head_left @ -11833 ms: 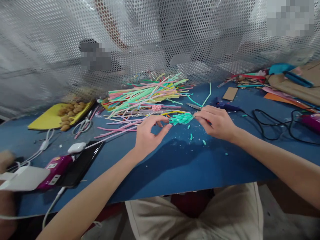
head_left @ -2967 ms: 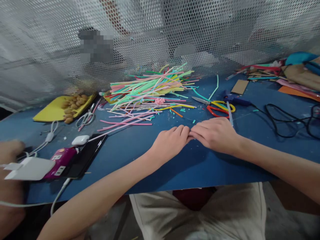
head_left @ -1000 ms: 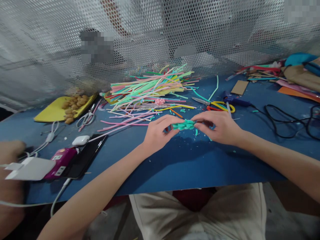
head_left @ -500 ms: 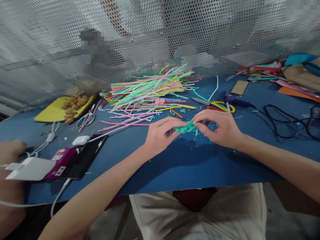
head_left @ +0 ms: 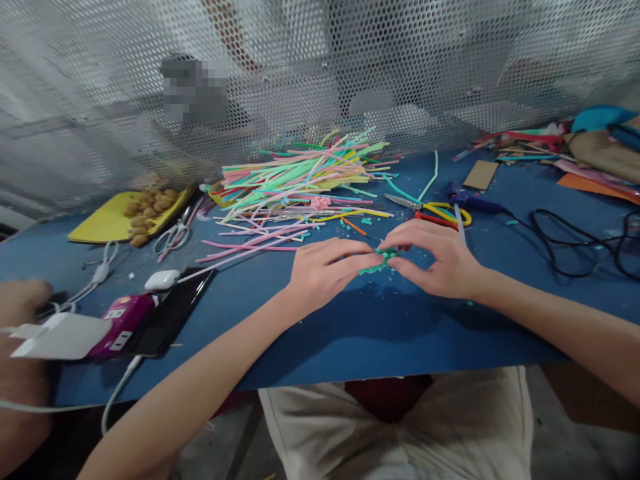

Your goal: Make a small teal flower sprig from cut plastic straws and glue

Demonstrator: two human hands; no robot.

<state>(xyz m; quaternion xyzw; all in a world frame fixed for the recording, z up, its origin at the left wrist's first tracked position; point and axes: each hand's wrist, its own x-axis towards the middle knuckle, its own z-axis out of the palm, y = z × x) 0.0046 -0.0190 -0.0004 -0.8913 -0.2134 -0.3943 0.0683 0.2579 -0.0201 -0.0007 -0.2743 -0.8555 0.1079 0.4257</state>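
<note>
A small green cluster of short tube-like pieces (head_left: 373,269) is held just above the blue table (head_left: 345,347), between both hands. My left hand (head_left: 325,270) grips it from the left, with fingers stretched over its top and hiding much of it. From the right, my right hand (head_left: 435,257) pinches its edge between thumb and fingertips. Beyond the right hand lie scissors with yellow handles (head_left: 466,215) and a dark blue glue gun (head_left: 475,201). A pink cluster (head_left: 321,203) of similar make rests behind the left hand.
Coloured straw-like sticks (head_left: 295,175) are heaped at the back, before a perforated metal screen (head_left: 300,80). At left are a phone (head_left: 173,317), a purple power adapter (head_left: 123,327), white scissors (head_left: 173,240) and a yellow sheet (head_left: 97,223). A black cord (head_left: 550,250) coils at right.
My left fingers have slid forward over the green cluster and now cover more of it. The cluster has turned slightly, and the right fingertips have shifted a little on it.
</note>
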